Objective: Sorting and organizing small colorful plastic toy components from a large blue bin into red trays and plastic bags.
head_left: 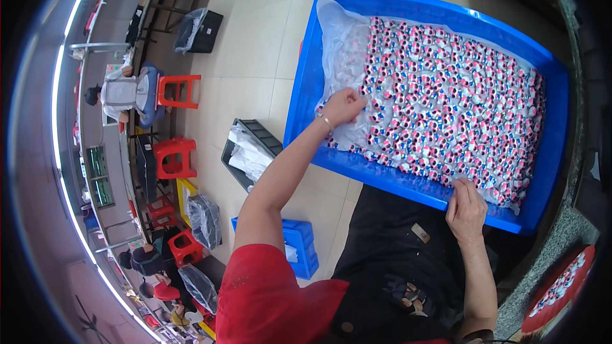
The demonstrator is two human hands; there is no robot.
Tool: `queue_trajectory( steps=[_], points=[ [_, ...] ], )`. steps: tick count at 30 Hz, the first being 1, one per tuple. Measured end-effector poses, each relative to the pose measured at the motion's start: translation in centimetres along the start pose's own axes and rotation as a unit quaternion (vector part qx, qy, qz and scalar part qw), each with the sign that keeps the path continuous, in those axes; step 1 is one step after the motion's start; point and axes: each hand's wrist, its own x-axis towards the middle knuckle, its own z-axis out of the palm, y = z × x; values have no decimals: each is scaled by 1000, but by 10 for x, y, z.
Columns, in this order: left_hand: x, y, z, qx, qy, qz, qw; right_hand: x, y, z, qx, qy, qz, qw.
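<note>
A large blue plastic tray (pixel 299 99) rests on my lap, lined with clear plastic sheet and filled with several small pink, white and blue toy figures (pixel 456 99). My left hand (pixel 344 106) reaches into the tray's left side, fingers curled at the edge of the pile, touching figures there. My right hand (pixel 466 207) rests on the tray's near rim, fingers on the figures at the front edge. Whether either hand pinches a figure is hidden by the fingers.
On the tiled floor to the left stand a black crate (pixel 250 153) with white bags, a small blue crate (pixel 301 246) and red stools (pixel 175 91). Other people sit along a workbench at far left. A red round tray (pixel 560 288) of figures sits at lower right.
</note>
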Motion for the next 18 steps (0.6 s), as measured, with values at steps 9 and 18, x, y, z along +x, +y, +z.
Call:
queue_trajectory(
  steps=[9, 18],
  points=[
    [-44, 23, -40, 199, 47, 147, 968, 0, 4, 3, -16, 18, -5, 1000],
    [-82, 1, -37, 418, -103, 221, 875, 1, 1, 2, -8, 3, 2, 1000]
  ],
)
